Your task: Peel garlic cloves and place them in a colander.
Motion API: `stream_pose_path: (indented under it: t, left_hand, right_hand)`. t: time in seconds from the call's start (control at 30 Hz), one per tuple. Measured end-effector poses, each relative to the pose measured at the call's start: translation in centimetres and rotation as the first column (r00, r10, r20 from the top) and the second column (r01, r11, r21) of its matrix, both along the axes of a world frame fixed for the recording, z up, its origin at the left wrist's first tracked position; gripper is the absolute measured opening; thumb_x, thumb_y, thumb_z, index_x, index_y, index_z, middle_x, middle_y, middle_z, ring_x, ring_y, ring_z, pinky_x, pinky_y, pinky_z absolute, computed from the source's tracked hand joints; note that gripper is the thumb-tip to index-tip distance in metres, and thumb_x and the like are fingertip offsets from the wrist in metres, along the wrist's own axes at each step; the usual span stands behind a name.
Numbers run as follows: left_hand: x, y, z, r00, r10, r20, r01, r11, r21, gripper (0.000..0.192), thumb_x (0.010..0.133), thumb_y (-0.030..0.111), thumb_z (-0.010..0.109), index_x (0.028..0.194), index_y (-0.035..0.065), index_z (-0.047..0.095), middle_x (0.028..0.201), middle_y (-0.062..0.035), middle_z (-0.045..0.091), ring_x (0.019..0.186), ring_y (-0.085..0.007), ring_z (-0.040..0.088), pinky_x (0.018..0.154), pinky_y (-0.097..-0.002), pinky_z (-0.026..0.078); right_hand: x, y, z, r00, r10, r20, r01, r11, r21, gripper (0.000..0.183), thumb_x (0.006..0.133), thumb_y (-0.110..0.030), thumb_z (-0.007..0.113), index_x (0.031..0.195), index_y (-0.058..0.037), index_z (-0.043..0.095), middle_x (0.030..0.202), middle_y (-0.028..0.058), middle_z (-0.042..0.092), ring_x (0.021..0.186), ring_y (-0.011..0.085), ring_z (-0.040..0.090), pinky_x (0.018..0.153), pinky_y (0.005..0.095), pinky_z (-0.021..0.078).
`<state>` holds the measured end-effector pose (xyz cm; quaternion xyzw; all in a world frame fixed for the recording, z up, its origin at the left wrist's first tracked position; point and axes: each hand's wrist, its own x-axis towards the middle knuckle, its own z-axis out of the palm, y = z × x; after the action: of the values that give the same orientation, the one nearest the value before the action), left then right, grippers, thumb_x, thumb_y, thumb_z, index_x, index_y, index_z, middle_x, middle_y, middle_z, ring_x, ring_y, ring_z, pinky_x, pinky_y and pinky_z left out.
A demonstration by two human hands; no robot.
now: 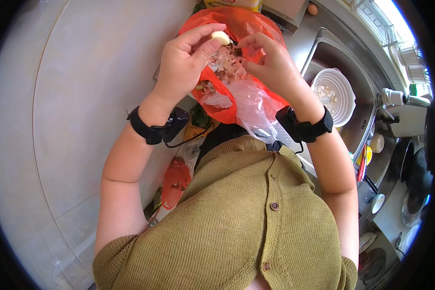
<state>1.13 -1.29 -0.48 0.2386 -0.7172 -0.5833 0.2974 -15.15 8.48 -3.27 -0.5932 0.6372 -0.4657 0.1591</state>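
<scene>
Between its thumb and index finger, my left hand (188, 58) holds a pale peeled garlic clove (220, 37). My right hand (270, 59) is just to the right of the clove, fingers bent and apart, with nothing seen in them. Both hands are over a red plastic bag (224, 105), which stands open and contains thin garlic skins (227, 65). A clear plastic bag (255, 105) hangs over its near side. At the right, a white colander (349, 99) with several pale cloves (326, 95) rests in the metal sink (313, 54).
A brown egg (312, 9) lies on the metal counter beyond the sink. The faucet (395, 97) is at the sink's right. Red-handled scissors or a similar tool (362, 163), a small white bowl (377, 203) and a dark pan (403, 159) are further right. Another red bag (175, 181) lies low at left.
</scene>
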Motion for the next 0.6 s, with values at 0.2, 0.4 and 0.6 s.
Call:
stream_pose_path:
  t: [0.2, 0.4, 0.6]
  left_hand:
    - [0.0, 0.7, -0.7, 0.999, -0.046, 0.026, 0.045, 0.999, 0.003, 0.026, 0.089, 0.011, 0.054, 0.113, 0.0031, 0.057, 0.086, 0.0011, 0.06, 0.064, -0.0029, 0.047, 0.057, -0.0177, 0.04]
    - [-0.5, 1.3, -0.8, 0.994, -0.101, -0.037, 0.108, 0.948, 0.298, 0.032, 0.09, 0.016, 0.052, 0.119, 0.0022, 0.052, 0.087, 0.0009, 0.057, 0.059, -0.0035, 0.04, 0.052, -0.0177, 0.035]
    - [-0.7, 1.4, -0.4, 0.988, -0.127, -0.087, 0.154, 0.805, 0.572, 0.028, 0.089, 0.019, 0.054, 0.112, 0.0036, 0.052, 0.083, -0.0006, 0.056, 0.056, -0.0037, 0.041, 0.048, -0.0176, 0.033]
  right_hand:
    - [0.5, 0.3, 2.3, 0.762, -0.01, 0.647, -0.198, 0.948, 0.248, 0.024, 0.078, -0.017, 0.064, 0.092, 0.0028, 0.061, 0.072, 0.0024, 0.059, 0.06, 0.0062, 0.054, 0.055, 0.0217, 0.0456]
    - [0.5, 0.5, 1.5, 0.749, -0.015, 0.662, -0.142, 0.973, 0.183, 0.021, 0.079, -0.016, 0.062, 0.088, 0.0025, 0.062, 0.069, 0.0025, 0.059, 0.059, 0.0066, 0.054, 0.053, 0.0214, 0.0454]
    - [1.2, 0.8, 1.8, 0.883, -0.024, 0.469, -0.048, 0.989, 0.141, 0.017, 0.078, -0.013, 0.06, 0.082, 0.0033, 0.06, 0.066, 0.004, 0.059, 0.059, 0.008, 0.055, 0.054, 0.0226, 0.0456]
